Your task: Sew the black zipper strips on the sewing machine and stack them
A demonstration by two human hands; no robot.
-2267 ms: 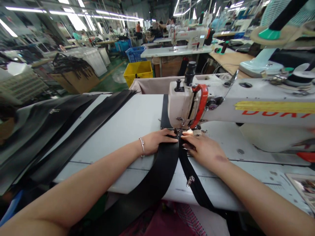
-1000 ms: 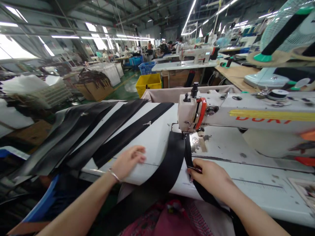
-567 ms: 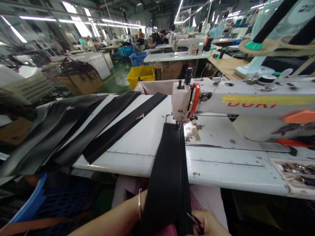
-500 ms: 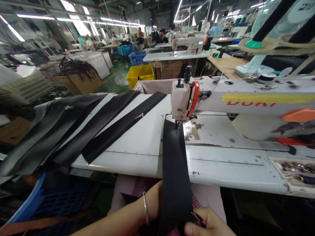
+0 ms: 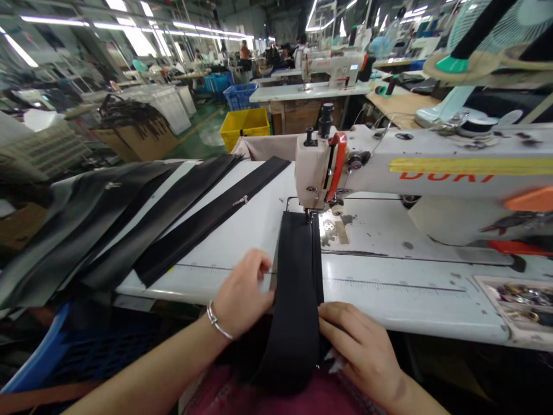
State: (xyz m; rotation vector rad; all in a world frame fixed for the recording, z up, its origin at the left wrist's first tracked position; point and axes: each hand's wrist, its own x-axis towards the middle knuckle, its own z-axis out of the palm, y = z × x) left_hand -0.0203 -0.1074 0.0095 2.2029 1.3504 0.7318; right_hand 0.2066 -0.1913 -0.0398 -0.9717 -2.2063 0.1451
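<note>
A long black strip (image 5: 297, 271) runs from under the presser foot of the sewing machine (image 5: 317, 173) down over the table's front edge and curves toward my lap. A narrow folded layer shows along its right side. Beside the strip's left edge is my left hand (image 5: 244, 291), wearing a silver bangle; its fingers are bent, thumb apart from them, slightly blurred, with nothing visible between. My right hand (image 5: 363, 346) pinches the strip's right edge below the tabletop, its thumb hidden. Something pale and crumpled shows under that hand.
Another black strip (image 5: 211, 219) with a metal zip pull lies at an angle on the table's left. Several wider black pieces (image 5: 108, 213) hang over the edge there, above a blue basket (image 5: 43, 357). At right sits a tray of metal bits (image 5: 518, 300). A yellow crate (image 5: 244, 125) stands behind.
My left hand has come up from behind the strip to beside its left edge. My right hand has moved up along the right edge, and the strip's lower end now curves toward me.
</note>
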